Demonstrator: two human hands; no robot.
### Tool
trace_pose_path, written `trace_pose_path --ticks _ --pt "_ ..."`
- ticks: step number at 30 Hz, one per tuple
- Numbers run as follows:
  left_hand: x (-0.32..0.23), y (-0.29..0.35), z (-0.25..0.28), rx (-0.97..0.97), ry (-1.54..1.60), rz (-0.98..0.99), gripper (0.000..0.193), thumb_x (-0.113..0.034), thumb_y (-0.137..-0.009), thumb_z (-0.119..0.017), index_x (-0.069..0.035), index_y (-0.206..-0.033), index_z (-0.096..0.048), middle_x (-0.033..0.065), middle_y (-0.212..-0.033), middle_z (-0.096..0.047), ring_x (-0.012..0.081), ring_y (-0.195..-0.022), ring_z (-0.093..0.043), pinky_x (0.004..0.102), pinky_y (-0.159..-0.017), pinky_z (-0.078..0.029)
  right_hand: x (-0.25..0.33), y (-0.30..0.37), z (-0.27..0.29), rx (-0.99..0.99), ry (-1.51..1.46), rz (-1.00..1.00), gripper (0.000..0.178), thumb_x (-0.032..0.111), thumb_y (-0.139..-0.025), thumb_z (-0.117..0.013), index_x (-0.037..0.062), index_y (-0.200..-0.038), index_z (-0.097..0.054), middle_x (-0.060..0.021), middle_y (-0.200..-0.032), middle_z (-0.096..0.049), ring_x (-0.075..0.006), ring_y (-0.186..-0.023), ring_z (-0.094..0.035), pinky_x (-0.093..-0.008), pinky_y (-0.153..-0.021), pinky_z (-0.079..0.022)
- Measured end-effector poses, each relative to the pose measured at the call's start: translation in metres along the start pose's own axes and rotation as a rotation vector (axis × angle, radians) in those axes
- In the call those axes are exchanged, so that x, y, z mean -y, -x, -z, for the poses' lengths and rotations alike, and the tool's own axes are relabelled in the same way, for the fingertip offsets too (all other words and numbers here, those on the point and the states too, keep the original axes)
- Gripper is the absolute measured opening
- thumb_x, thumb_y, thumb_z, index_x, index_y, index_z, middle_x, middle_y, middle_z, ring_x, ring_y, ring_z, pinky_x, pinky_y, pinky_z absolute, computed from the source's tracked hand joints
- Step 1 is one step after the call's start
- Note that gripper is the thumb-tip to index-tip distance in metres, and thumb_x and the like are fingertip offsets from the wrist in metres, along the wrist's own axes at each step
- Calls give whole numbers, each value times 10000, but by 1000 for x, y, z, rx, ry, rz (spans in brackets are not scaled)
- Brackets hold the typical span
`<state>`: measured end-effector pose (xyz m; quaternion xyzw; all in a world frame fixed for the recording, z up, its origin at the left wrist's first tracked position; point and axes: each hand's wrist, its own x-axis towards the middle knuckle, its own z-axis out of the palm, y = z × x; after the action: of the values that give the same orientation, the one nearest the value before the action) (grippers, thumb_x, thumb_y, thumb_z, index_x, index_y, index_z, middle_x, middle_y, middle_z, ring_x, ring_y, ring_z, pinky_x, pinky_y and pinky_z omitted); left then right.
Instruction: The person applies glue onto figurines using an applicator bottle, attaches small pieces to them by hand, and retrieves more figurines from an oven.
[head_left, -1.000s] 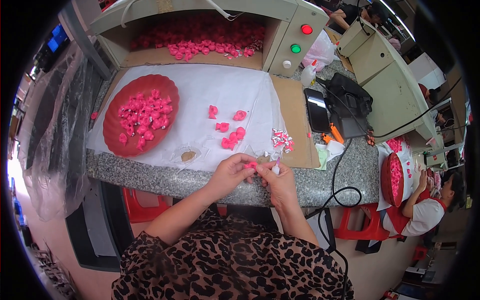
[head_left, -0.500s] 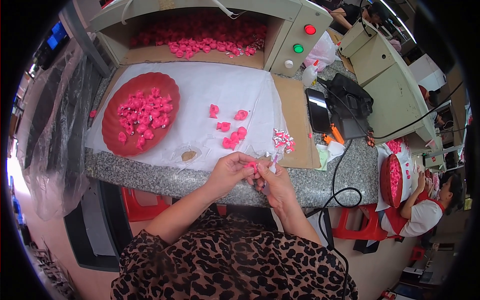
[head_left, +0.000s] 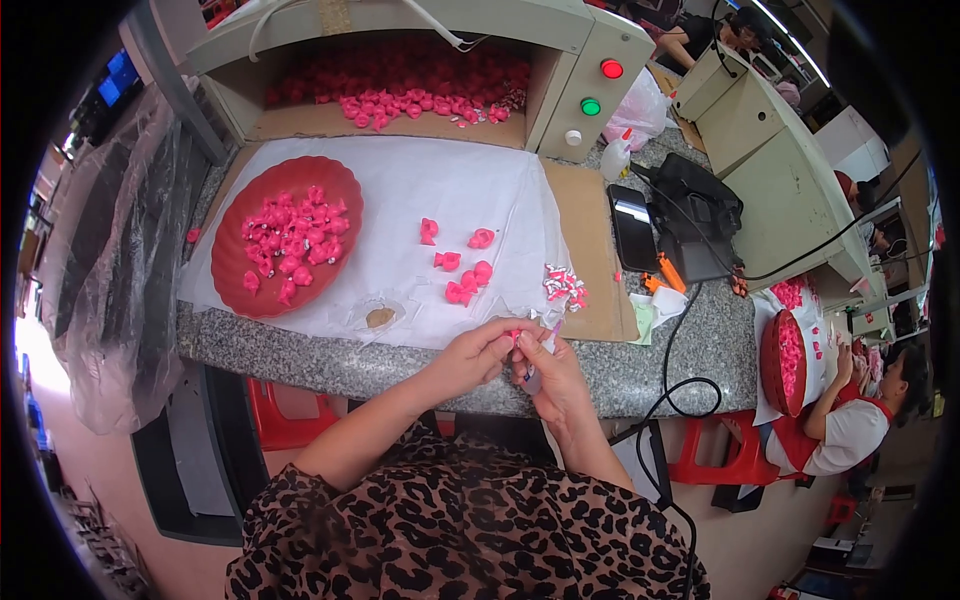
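Over the table's near edge my two hands meet. My left hand (head_left: 472, 362) pinches a small pink figure (head_left: 515, 336), mostly covered by the fingers. My right hand (head_left: 560, 385) presses its thumb and finger to the same piece. It also has a slim translucent bottle (head_left: 532, 380) tucked in the palm, its narrow tip sticking up past the thumb. Just beyond the hands, several loose pink figures (head_left: 459, 292) lie on the white paper (head_left: 400, 190). A small heap of white-and-pink pieces (head_left: 565, 287) sits to their right.
A red scalloped plate (head_left: 232, 270) of pink figures stands at left. Behind is a grey open-fronted machine (head_left: 562, 95), more figures inside. At right lie a phone (head_left: 634, 230), a black bag (head_left: 700, 200), an orange tool (head_left: 671, 272) and a cable (head_left: 690, 384). A co-worker (head_left: 850, 420) sits far right.
My fingers have closed in tighter around the pink figure, so less of it shows. The whole view has shifted slightly. The figures on the paper lie as before.
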<state>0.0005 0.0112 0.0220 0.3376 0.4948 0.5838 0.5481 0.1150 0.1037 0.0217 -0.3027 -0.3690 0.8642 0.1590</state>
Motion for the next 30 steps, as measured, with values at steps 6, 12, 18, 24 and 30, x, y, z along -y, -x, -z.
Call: trace_pose_path --ticks 6,12,18,24,30 --pt "6 -2 -8 32 244 -39 190 -211 -917 -330 -98 -1051 -403 -4 -753 -445 34 -508 -327 155 -434 -237 -6 1 -3 -20 62 54 145 169 -798 -580 38 -853 -550 -3 -657 -521 -65 -513 -454 -197 -457 -361" --pt "12 -5 -9 -20 228 -6 165 -220 -916 -331 -97 -1003 -398 -5 -718 -424 46 -520 -348 161 -440 -238 -9 0 -3 -30 39 99 146 172 -798 -582 39 -847 -547 -1 -654 -521 -62 -510 -448 -194 -456 -351" --pt "12 -6 -12 -32 184 -14 161 -214 -918 -324 -96 -999 -397 -7 -691 -411 41 -511 -313 161 -439 -238 -8 0 -3 -38 60 88 145 198 -801 -575 60 -795 -528 3 -627 -499 -81 -519 -443 -220 -465 -358" --pt "4 -6 -15 -39 161 -12 164 -219 -918 -325 -93 -995 -397 -8 -685 -400 40 -507 -305 163 -432 -244 -6 1 -2 -51 50 83 150 201 -801 -573 60 -782 -527 2 -623 -499 -83 -522 -451 -219 -466 -367" --pt "13 -8 -9 -10 191 21 171 -225 -914 -340 -90 -1014 -376 25 -704 -437 55 -516 -362 167 -417 -269 -5 0 -2 -26 32 64 155 204 -804 -570 58 -777 -525 -1 -626 -502 -84 -522 -453 -216 -465 -368"
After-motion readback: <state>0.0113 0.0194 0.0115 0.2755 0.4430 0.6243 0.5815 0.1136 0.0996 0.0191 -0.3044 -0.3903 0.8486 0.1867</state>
